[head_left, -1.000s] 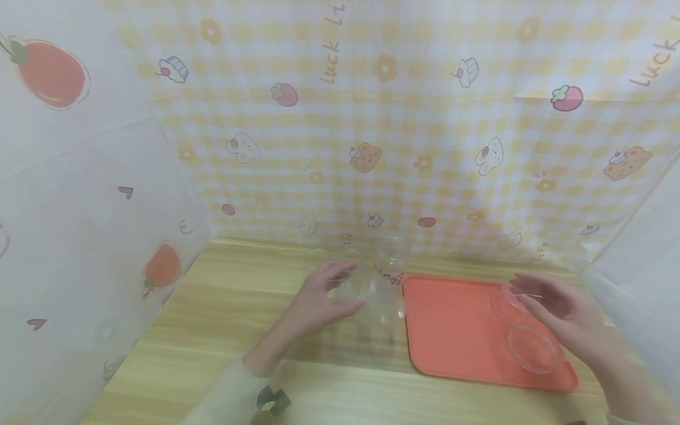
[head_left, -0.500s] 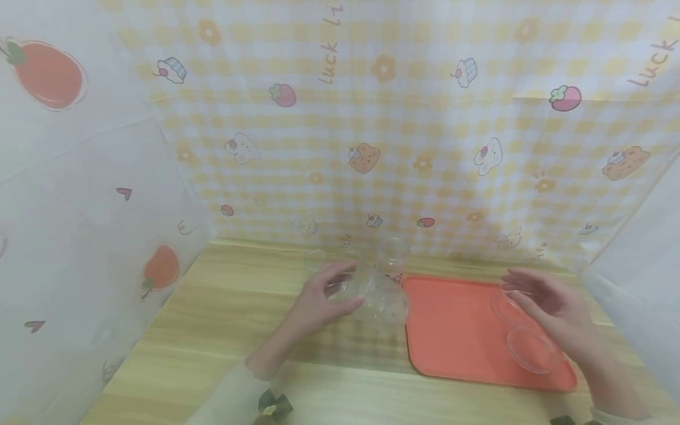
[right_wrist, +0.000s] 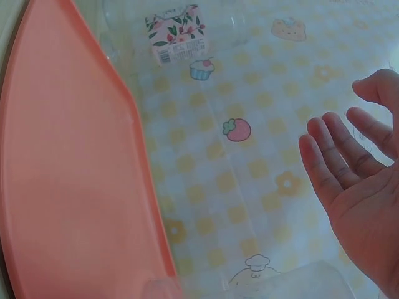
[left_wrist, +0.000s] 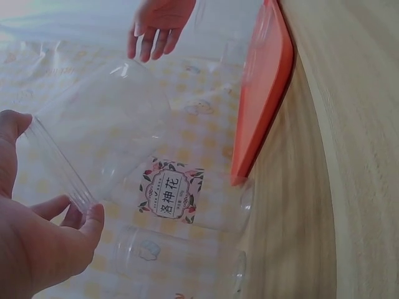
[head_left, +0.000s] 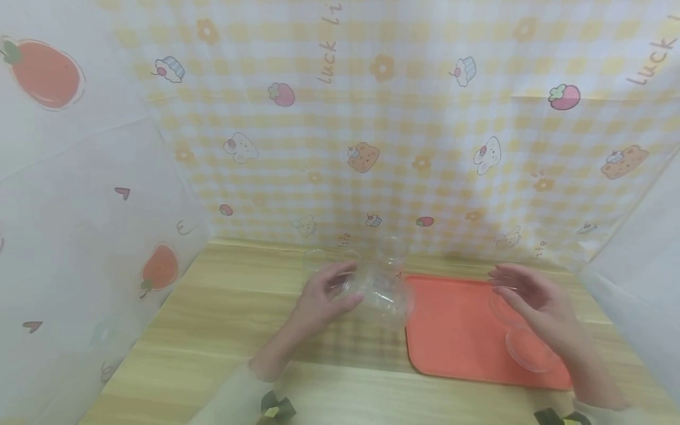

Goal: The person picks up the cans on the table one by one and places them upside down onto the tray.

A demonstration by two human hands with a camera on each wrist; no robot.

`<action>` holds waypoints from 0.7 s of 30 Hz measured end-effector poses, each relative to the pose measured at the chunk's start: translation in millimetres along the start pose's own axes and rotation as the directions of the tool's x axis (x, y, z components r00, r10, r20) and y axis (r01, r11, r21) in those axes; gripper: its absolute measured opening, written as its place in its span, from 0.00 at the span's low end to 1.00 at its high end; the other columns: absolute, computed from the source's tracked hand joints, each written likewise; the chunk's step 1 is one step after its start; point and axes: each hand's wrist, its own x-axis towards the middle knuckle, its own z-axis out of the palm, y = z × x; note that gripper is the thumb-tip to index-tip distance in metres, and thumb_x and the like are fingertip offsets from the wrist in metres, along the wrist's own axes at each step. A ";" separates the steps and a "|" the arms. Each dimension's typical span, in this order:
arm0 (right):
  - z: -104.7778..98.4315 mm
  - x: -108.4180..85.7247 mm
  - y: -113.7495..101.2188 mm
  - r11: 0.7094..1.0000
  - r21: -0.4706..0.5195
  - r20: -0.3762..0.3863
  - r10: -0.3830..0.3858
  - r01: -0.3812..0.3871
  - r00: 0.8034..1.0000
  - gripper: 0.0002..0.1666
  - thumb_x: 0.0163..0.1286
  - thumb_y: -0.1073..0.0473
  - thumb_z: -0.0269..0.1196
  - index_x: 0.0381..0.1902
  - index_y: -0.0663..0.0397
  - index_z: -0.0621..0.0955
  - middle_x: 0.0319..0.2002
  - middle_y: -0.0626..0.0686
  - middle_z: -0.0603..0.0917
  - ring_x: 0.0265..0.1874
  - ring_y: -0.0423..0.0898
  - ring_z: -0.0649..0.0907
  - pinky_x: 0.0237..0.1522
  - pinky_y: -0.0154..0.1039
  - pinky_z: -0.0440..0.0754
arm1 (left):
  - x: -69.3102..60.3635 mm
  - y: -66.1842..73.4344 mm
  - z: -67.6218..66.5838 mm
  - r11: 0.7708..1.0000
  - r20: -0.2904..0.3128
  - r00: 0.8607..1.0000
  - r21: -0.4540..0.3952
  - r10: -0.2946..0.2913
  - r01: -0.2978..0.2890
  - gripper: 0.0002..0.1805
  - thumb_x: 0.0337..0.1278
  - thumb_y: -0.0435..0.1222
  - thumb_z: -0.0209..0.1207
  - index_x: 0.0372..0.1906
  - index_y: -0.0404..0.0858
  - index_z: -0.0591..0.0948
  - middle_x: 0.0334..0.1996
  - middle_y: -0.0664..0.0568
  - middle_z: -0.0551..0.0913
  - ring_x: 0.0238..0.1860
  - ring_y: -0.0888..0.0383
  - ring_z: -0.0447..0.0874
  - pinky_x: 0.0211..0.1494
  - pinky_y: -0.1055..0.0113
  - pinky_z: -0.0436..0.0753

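My left hand [head_left: 326, 301] grips a clear plastic jar [head_left: 385, 301] by its threaded neck. In the left wrist view this jar [left_wrist: 106, 124] lies tilted between thumb and fingers, its base pointing away from the palm. My right hand [head_left: 542, 307] hovers above the right part of the orange tray [head_left: 451, 336], apart from the held jar. Its fingers are relaxed, and the right wrist view has the palm [right_wrist: 368, 230] bare. Behind the held jar stands another clear jar [head_left: 392, 251] with a flowered label [left_wrist: 167, 193].
Two more clear jars [head_left: 316, 260] stand at the back left of the wooden table [head_left: 212, 330], partly behind my left hand. On the tray's right side are two clear jars [head_left: 531, 349], partly covered by my right hand. A checked cloth [head_left: 419, 130] hangs behind the table.
The held jar has swung so its base points further right, while my left hand stays nearly in place. My right hand has moved left over the tray.
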 end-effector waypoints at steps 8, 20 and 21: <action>2.3 0.4 5.2 0.999 0.046 0.006 -0.010 0.010 1.000 0.27 0.66 0.87 0.55 0.63 0.83 0.68 0.55 0.65 0.82 0.53 0.52 0.83 0.55 0.37 0.82 | 0.8 -5.2 2.8 0.998 -0.027 0.999 -0.061 0.019 -0.021 0.36 0.61 0.41 0.69 0.69 0.30 0.72 0.67 0.39 0.72 0.66 0.41 0.72 0.67 0.57 0.74; 12.8 3.7 8.5 0.995 0.096 -0.004 -0.038 0.038 0.999 0.26 0.68 0.84 0.57 0.63 0.84 0.67 0.54 0.66 0.82 0.52 0.51 0.85 0.54 0.37 0.82 | 1.5 -7.9 9.1 0.986 -0.055 0.997 -0.160 -0.053 0.044 0.36 0.62 0.42 0.68 0.71 0.32 0.71 0.69 0.38 0.70 0.67 0.41 0.72 0.59 0.55 0.81; 13.5 3.7 8.7 0.995 0.094 -0.002 -0.034 0.034 0.999 0.26 0.68 0.83 0.57 0.63 0.84 0.68 0.54 0.66 0.82 0.52 0.51 0.85 0.54 0.37 0.82 | 1.6 -7.8 9.8 0.985 -0.059 0.997 -0.167 -0.059 0.049 0.36 0.62 0.42 0.68 0.71 0.31 0.70 0.69 0.38 0.70 0.67 0.42 0.72 0.59 0.56 0.81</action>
